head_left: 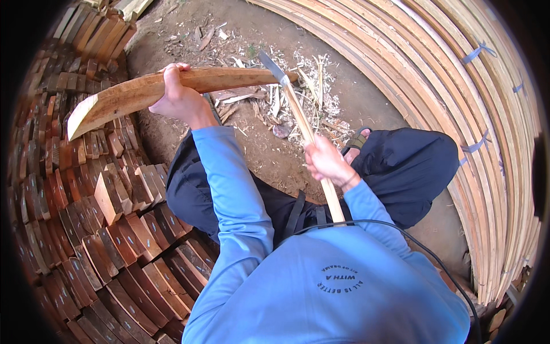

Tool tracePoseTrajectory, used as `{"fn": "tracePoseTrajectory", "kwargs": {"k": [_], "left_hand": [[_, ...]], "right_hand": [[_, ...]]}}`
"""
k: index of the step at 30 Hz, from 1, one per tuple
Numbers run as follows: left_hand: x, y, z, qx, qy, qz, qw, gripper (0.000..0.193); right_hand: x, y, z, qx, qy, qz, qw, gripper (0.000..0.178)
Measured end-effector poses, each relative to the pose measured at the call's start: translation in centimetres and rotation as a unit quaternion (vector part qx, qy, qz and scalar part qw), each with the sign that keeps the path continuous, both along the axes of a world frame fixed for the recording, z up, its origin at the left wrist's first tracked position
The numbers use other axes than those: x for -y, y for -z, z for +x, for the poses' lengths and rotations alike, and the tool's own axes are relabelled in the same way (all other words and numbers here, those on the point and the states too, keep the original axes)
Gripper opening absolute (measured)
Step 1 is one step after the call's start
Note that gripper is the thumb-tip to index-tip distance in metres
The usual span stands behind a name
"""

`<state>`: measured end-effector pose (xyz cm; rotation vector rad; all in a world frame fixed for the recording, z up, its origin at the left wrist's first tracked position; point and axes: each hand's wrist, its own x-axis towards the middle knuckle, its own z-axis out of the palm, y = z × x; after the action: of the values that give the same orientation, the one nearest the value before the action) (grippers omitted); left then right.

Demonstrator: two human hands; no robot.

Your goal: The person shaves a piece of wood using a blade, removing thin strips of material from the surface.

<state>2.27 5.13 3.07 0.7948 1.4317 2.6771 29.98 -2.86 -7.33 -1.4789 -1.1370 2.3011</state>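
Note:
My left hand grips a long, gently curved wooden board around its middle, thumb and fingers wrapped over it. The board's pale, cut end points to the left, and its narrower end reaches right. In my right hand is a chopping tool with a long, pale wooden handle and a narrow dark metal blade. Its blade overlaps the board's right end in the head view; whether they touch, I cannot tell. The handle's lower end runs back toward my body.
Stacked wooden blocks fill the left side. Long bundled wooden strips tied with blue cord curve along the right. Pale wood shavings lie on the dirt floor ahead, near my sandalled foot. A black cable crosses my shirt.

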Motion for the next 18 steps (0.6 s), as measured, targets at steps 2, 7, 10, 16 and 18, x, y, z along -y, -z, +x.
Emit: {"fn": "tracePoseTrajectory", "kwargs": {"k": [2,7,10,16,18], "left_hand": [[0.3,0.5,-2.5,0.002,-0.020,-0.022,1.000,0.007],[0.1,-0.2,0.1,0.016,-0.013,-0.023,1.000,0.004],[-0.1,-0.3,-1.0,0.021,-0.020,-0.014,0.999,0.005],[0.4,0.1,0.1,0.006,-0.005,-0.005,1.000,0.006],[0.1,-0.2,-0.2,0.005,-0.009,-0.008,1.000,0.006]], "right_hand": [[2.1,-3.0,0.7,0.030,-0.016,0.005,0.999,0.016],[-0.6,-0.6,-0.6,0.017,-0.011,0.007,1.000,0.015],[1.0,-3.1,-0.4,0.027,-0.005,-0.007,1.000,0.010],[-0.4,-0.4,-0.7,-0.013,-0.001,-0.027,1.000,0.007],[1.2,-1.4,-0.2,-0.005,0.014,-0.027,1.000,0.009]]}}
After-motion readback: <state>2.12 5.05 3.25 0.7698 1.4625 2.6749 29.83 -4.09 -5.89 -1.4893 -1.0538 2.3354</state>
